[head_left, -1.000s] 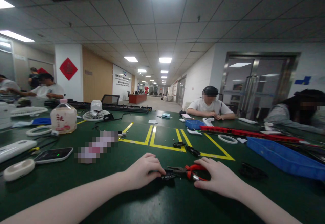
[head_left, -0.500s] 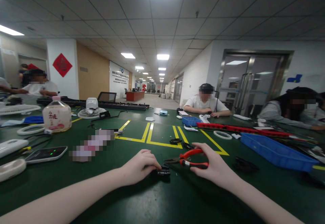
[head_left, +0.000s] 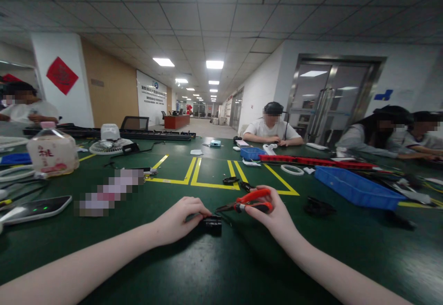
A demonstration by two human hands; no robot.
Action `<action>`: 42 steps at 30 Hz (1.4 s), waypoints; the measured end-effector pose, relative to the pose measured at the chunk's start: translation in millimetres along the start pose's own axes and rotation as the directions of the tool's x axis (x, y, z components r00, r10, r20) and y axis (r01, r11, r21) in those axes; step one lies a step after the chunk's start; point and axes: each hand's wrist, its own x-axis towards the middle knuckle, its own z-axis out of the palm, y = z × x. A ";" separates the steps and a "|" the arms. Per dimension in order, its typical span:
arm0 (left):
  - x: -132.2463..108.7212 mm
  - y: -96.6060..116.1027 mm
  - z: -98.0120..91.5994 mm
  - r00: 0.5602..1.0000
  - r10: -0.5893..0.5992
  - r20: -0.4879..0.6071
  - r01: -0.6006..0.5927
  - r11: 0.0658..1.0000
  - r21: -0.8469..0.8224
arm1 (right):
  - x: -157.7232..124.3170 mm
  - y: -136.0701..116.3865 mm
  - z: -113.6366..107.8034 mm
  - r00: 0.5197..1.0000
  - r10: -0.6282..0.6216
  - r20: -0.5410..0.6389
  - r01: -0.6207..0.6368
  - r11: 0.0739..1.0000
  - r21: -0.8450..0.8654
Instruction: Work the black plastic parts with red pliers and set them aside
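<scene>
My left hand rests on the green table with its fingers closed on a small black part, pinning it down. My right hand grips the red handles of a pair of pliers, lifted a little above the table. The pliers' dark jaws point left toward the black part and stand just above and right of it, not touching. More small black parts lie just beyond, inside the yellow tape lines.
A blue tray and a black piece lie to the right. A phone, a pink-capped bottle and a small fan are on the left. Other people sit around the far and right sides of the table.
My right hand has lifted the pliers off the table and drawn them up and away from the black part. My left hand stays on the part. The camera has tilted and shifted.
</scene>
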 end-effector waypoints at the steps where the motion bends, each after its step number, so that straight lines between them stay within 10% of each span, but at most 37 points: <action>1: -0.4 1.2 -0.7 1.000 -0.009 0.007 0.009 1.000 0.002 | -1.0 1.8 2.3 1.000 0.017 -0.015 -0.017 1.000 0.012; 13: -1.1 9.4 -1.6 0.982 -0.172 0.077 0.160 0.976 0.146 | -5.0 3.6 9.8 0.977 0.177 -0.122 -0.157 0.975 0.155; 24: 0.0 7.6 -8.1 0.943 -0.221 0.248 0.246 0.967 -0.071 | -24.7 -22.9 14.3 0.996 0.035 -0.081 -0.013 0.965 0.261; 42: 0.3 1.8 -12.4 0.925 -0.229 0.303 0.332 0.875 -0.352 | -34.5 -19.1 26.4 0.970 0.241 0.001 -0.228 0.915 0.334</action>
